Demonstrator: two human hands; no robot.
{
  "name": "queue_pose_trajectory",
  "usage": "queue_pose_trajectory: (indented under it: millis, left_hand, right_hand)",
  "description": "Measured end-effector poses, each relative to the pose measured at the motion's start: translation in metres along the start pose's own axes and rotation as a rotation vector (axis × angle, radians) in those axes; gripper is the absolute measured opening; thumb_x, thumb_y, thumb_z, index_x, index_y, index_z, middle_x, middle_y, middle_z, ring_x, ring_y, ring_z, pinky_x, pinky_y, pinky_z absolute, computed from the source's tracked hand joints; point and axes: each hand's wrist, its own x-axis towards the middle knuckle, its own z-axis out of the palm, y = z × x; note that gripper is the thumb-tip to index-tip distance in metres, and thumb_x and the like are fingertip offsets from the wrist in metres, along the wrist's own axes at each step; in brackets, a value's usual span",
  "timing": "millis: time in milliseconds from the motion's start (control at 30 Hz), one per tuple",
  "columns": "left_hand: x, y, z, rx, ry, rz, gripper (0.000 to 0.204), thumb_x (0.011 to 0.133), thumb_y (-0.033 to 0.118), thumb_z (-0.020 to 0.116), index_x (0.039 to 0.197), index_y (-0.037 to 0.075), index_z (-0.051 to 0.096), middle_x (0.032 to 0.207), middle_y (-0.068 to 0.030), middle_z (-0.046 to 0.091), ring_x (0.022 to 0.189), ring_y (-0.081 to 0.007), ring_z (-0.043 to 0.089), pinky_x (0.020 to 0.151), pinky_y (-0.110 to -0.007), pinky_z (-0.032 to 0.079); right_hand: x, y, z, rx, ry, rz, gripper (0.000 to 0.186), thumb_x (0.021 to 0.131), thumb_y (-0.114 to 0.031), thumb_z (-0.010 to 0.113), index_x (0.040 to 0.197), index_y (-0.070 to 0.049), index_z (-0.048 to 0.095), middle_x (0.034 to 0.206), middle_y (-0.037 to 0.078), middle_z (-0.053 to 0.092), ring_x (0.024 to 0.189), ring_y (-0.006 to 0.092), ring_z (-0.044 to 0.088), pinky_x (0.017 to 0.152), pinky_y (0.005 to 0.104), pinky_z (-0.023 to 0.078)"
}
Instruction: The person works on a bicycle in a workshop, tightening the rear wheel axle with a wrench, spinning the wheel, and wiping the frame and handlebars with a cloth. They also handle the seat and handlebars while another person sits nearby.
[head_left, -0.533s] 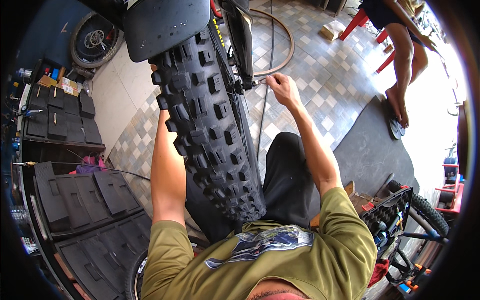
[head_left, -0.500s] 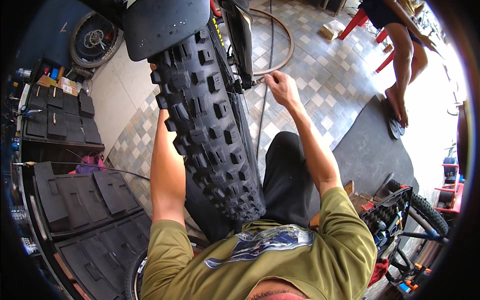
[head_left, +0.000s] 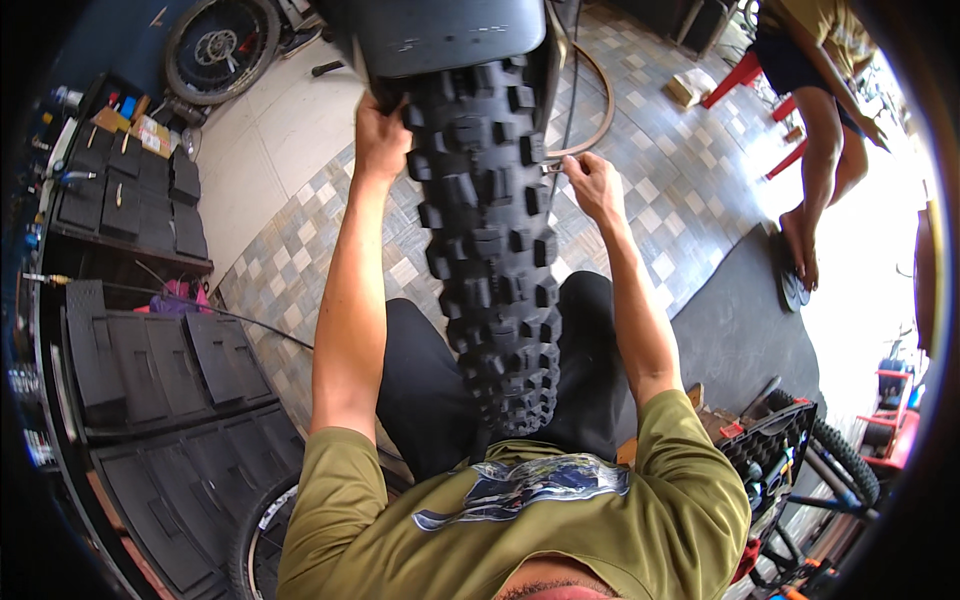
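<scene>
A knobby black bicycle tire (head_left: 485,250) stands upright between my legs, under a dark fender (head_left: 450,30). My left hand (head_left: 383,140) is beside the tire's upper left side, its fingers curled out of sight against something dark that I cannot make out. My right hand (head_left: 592,185) is closed at the wheel's right side, thumb and finger pinching a small metal lever (head_left: 553,169) near the hub. A thin cable and a brown hose loop (head_left: 600,110) lie on the floor just beyond it.
Black drawer units (head_left: 165,360) with tools line the left, below a spare wheel (head_left: 220,50). At right, another person (head_left: 818,150) is by red stools (head_left: 730,80) on a dark mat (head_left: 730,320). A tool case (head_left: 760,450) and another bike tire (head_left: 840,450) are at lower right.
The tire now appears straighter and more central. My left hand has come into sight beside it. My right hand appears slightly farther right and lower, still closed at the small lever.
</scene>
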Motion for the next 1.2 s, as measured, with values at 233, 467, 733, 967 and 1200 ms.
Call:
queue_pose_trajectory:
  millis: [233,467,733,967,1200]
  left_hand:
    - [-0.102,-0.059,-0.044,0.312,0.142,-0.676,0.065,0.103,0.064,0.057,0.103,0.002,0.072,0.091,-0.0083,0.072,0.08,-0.0158,0.07,0.068,-0.026,0.055]
    - [-0.118,-0.049,-0.001,0.104,0.216,-0.936,0.052,0.106,0.055,0.057,0.083,0.009,0.063,0.066,0.0007,0.06,0.055,-0.0124,0.064,0.047,-0.029,0.054]
    - [-0.109,-0.072,-0.021,-0.047,0.152,-1.002,0.035,0.11,0.038,0.059,0.096,0.007,0.065,0.074,0.0007,0.058,0.06,-0.0115,0.057,0.054,-0.03,0.052]
    - [-0.124,-0.077,-0.031,0.048,0.162,-0.804,0.032,0.111,0.03,0.058,0.098,0.002,0.063,0.081,-0.0042,0.063,0.066,-0.0137,0.06,0.06,-0.031,0.056]
    - [-0.122,-0.083,-0.009,0.125,0.105,-0.639,0.03,0.111,0.027,0.058,0.104,-0.001,0.065,0.085,-0.0059,0.065,0.07,-0.0145,0.062,0.062,-0.031,0.056]
  right_hand:
    - [0.002,0.013,0.0,0.096,-0.07,0.003,0.039,0.101,-0.035,0.065,0.094,0.003,0.074,0.069,0.008,0.062,0.067,0.0125,0.057,0.064,0.0363,0.048]
    - [-0.006,0.025,-0.005,0.313,-0.139,0.059,0.039,0.102,-0.039,0.066,0.091,-0.004,0.076,0.073,-0.001,0.064,0.064,0.0079,0.056,0.056,0.0263,0.045]
    - [0.012,0.05,0.011,0.474,-0.276,0.247,0.036,0.103,-0.039,0.067,0.09,-0.006,0.073,0.073,-0.003,0.061,0.062,0.0058,0.053,0.051,0.024,0.041]
    - [0.019,0.043,0.025,0.347,-0.255,0.253,0.033,0.104,-0.037,0.067,0.1,-0.006,0.075,0.066,-0.002,0.058,0.051,0.0069,0.049,0.046,0.0265,0.039]
    - [0.011,0.082,0.02,0.591,-0.366,0.172,0.031,0.103,-0.022,0.063,0.126,-0.003,0.071,0.079,-0.005,0.064,0.062,0.0037,0.053,0.056,0.0229,0.042]
